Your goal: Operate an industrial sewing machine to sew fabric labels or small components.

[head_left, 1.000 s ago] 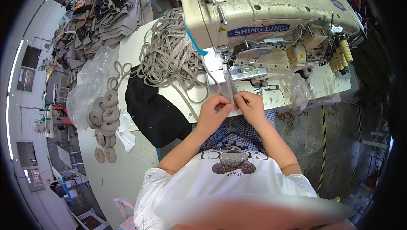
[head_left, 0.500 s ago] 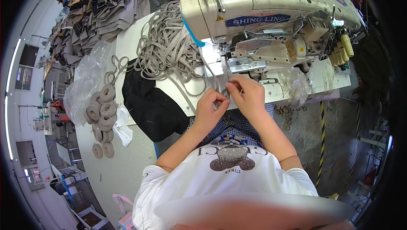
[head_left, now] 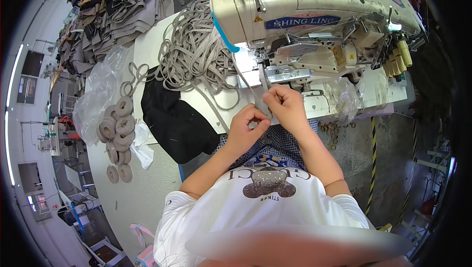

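Note:
Between my two hands, grey woven tape (head_left: 263,79) runs down from under the presser foot of a cream sewing machine (head_left: 305,1). With thumb and fingers pinched, my right hand (head_left: 286,104) grips this tape just in front of the foot. Lower and to the left, my left hand (head_left: 246,128) is curled closed at the tape's lower part, near the table's front edge. A second strand passes beside it toward the machine. A large tangled heap of the same tape (head_left: 196,53) lies left of the machine.
Black cloth (head_left: 172,119) drapes over the table edge left of my hands. Farther left are several rolled grey coils (head_left: 117,131) and a clear plastic bag (head_left: 98,99). Fabric stacks (head_left: 123,16) rise at the back left; thread cones (head_left: 400,58) stand at the machine's right.
My left hand has shifted slightly right, and its fingers have moved a little lower along the tape. The right hand stays nearly in place, still pinching the tape.

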A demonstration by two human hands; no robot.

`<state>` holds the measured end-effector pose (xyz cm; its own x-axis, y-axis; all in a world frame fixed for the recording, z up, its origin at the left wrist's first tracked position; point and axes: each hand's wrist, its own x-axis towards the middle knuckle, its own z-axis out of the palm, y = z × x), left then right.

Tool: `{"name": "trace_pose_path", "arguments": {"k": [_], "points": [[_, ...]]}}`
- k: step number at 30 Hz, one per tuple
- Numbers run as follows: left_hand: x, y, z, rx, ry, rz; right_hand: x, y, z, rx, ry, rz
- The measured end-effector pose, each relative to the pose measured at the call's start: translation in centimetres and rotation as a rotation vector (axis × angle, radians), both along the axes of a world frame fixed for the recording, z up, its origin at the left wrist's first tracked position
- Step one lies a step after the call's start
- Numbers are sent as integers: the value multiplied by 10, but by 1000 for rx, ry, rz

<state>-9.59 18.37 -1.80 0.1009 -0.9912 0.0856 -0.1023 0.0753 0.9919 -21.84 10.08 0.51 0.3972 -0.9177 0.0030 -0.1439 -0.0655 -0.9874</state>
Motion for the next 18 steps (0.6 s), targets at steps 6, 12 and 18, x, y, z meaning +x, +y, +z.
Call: {"name": "trace_pose_path", "arguments": {"k": [6, 12, 18], "points": [[1, 3, 8, -108, -63, -53, 1, 8, 8, 32, -73, 70], [5, 4, 18, -228, -182, -130, -7, 15, 10, 55, -46, 142], [14, 7, 5, -100, 83, 27, -16, 14, -21, -46, 198, 72]]}}
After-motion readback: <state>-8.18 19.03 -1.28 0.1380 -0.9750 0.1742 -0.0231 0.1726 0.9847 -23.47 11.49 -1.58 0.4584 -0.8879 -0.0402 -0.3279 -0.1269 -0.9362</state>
